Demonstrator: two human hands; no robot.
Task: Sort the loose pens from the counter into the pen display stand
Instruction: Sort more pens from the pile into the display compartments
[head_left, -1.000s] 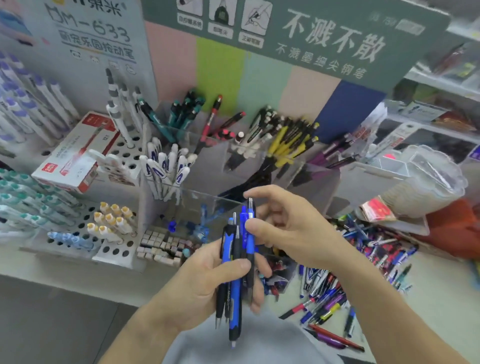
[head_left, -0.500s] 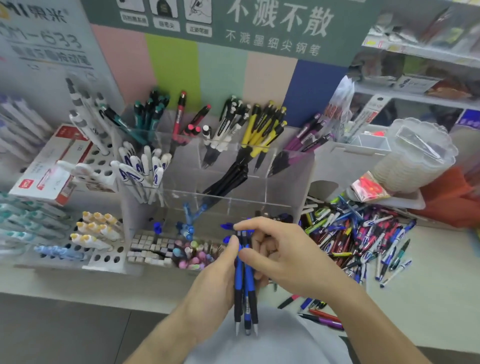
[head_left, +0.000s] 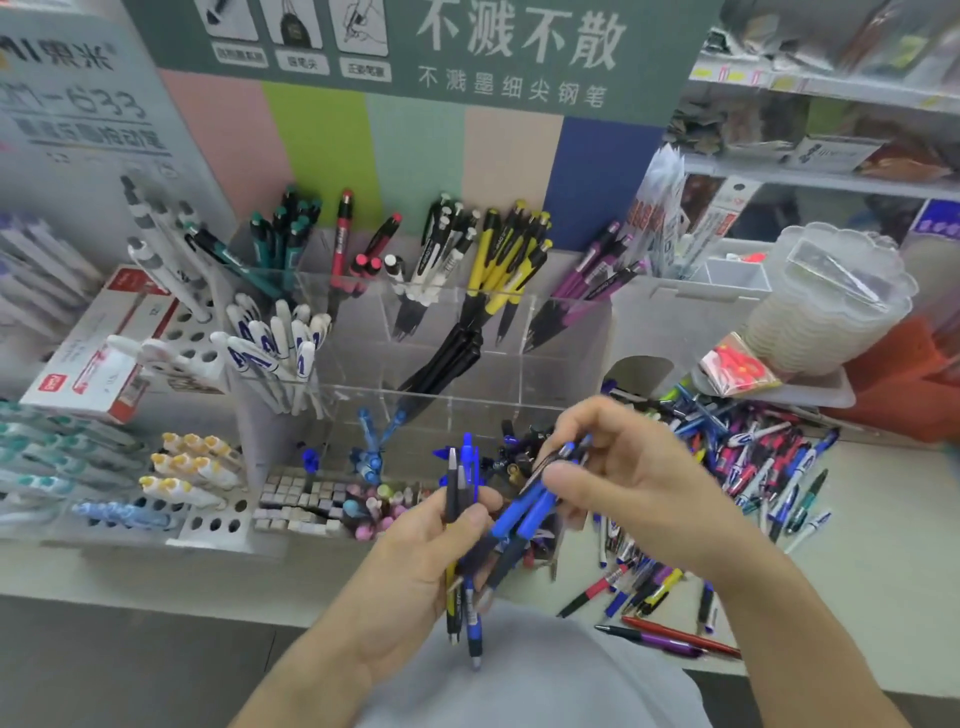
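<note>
In front of the clear acrylic pen display stand (head_left: 467, 332), seen from the head camera, the person is working with both hands above the pale worktop (head_left: 857, 545). The left hand (head_left: 421, 561) is curling its grip round a small upright bunch of blue and black click pens (head_left: 462, 499), tips pointing down. The right hand (head_left: 623, 478) is pinching a slanted bunch of blue-barrelled pens (head_left: 524, 512) between thumb and fingers, just beside the left hand's bunch. The heap of loose mixed-colour pens (head_left: 737, 467) is lying on the worktop to the right of the stand, still unsorted.

The likely trouble: two crowded handfuls are meeting closely, so a pen could be slipping out and falling off the worktop edge, or a black one could be ending up among the blue.

The green sign (head_left: 519, 47) above is reading "不溅不散" and, smaller, "不溅墨细尖钢笔". A grey board (head_left: 78, 104) at left is showing what looks like "633"; the rest is too blurred to read.
</note>
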